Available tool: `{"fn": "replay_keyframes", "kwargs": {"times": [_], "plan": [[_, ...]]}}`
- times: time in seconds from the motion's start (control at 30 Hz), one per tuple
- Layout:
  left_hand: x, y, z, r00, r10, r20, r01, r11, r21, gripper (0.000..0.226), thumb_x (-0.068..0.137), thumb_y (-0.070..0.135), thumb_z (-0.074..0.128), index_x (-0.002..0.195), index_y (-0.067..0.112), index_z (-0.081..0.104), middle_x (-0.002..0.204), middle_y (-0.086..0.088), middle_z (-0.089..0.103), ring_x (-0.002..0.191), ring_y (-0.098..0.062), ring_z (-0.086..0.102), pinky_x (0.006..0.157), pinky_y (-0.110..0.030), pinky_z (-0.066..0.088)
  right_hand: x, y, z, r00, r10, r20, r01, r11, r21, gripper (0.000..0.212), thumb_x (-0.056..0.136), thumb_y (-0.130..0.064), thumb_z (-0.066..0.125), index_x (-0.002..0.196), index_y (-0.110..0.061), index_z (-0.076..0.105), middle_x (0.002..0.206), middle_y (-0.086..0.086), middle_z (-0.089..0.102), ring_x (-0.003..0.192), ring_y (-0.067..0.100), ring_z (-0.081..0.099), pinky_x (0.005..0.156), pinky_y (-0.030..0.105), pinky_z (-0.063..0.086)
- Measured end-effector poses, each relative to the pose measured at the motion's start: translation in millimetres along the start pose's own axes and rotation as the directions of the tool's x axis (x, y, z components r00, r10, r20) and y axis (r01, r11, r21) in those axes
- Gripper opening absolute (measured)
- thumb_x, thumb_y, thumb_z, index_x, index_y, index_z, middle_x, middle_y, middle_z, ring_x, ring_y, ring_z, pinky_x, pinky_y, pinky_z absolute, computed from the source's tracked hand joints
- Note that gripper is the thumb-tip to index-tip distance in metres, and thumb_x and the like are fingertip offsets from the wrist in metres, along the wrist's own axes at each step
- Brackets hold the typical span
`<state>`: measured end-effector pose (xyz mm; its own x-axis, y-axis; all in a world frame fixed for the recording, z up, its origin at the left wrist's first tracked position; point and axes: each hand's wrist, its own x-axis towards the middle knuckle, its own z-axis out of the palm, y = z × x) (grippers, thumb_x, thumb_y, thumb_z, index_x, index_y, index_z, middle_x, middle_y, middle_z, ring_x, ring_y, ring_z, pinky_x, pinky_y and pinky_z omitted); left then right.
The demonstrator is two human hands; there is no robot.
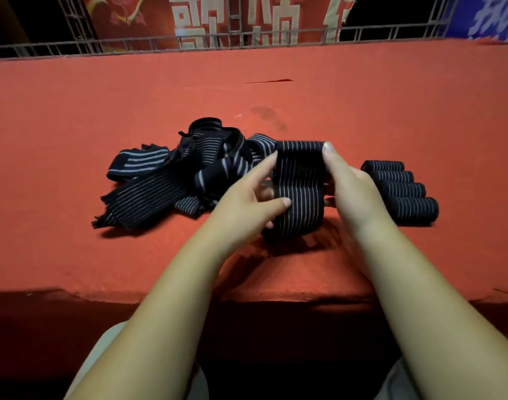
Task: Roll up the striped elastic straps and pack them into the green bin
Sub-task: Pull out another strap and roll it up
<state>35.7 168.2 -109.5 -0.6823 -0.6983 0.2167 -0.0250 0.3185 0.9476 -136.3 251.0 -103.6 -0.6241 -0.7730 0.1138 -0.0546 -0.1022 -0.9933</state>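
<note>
Both grips hold one striped strap (pixel 300 180) upright over the red bench (pixel 275 90). At its nine o'clock lies a tangled pile of loose straps (pixel 160 183). The left grip (pixel 247 203) pinches its left edge, thumb in front. The right grip (pixel 351 186) clasps its right edge, fingers seemingly behind. At three o'clock lie four rolled straps (pixel 400 192).

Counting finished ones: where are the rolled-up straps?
In the head view, four rolled straps lie side by side on the red tabletop, just right of the right hand.
</note>
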Motion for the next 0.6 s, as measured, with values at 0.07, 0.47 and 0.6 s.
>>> {"fn": "replay_keyframes", "kwargs": {"times": [0.07,0.47,0.6], "plan": [[-4.5,-1.8,2.8,0.998,0.011,0.057,-0.014,0.999,0.052,0.083,0.099,-0.001,0.068,0.163,0.043,0.04,0.131,0.008,0.075,0.107,-0.012,0.071,0.065,-0.035,0.052,0.9,-2.6,-1.7,1.0,-0.004,0.004,0.004,0.995,0.098,0.039,0.103,-0.05,0.065,0.108,-0.015,0.082,0.105,0.0,0.083,0.095,0.017,0.077,0.083,0.037,0.058],[-10.8,5.7,-0.2,0.993,0.062,-0.1,-0.06,0.998,0.026,0.058,0.096,0.013,0.061,0.145,0.044,0.064,0.13,0.009,0.069,0.087,-0.009,0.062,0.088,-0.036,0.058,4.0,8.0,-12.9,0.991,0.01,0.137,-0.029,0.99,0.135,0.032,0.099,-0.045,0.072,0.113,-0.018,0.08,0.106,0.006,0.076,0.095,0.025,0.065,0.085,0.046,0.048],[-6.4,11.8,2.9,0.973,-0.04,-0.225,-0.006,0.98,-0.197,0.041,0.109,0.004,0.051,0.136,0.028,0.071,0.13,0.007,0.073,0.095,-0.009,0.075,0.088,-0.032,0.061,1.9,9.4,-14.5,0.975,0.028,0.22,-0.09,0.956,0.279,0.023,0.107,-0.021,0.062,0.116,-0.004,0.075,0.102,0.009,0.077,0.089,0.016,0.071,0.076,0.026,0.057]]}}
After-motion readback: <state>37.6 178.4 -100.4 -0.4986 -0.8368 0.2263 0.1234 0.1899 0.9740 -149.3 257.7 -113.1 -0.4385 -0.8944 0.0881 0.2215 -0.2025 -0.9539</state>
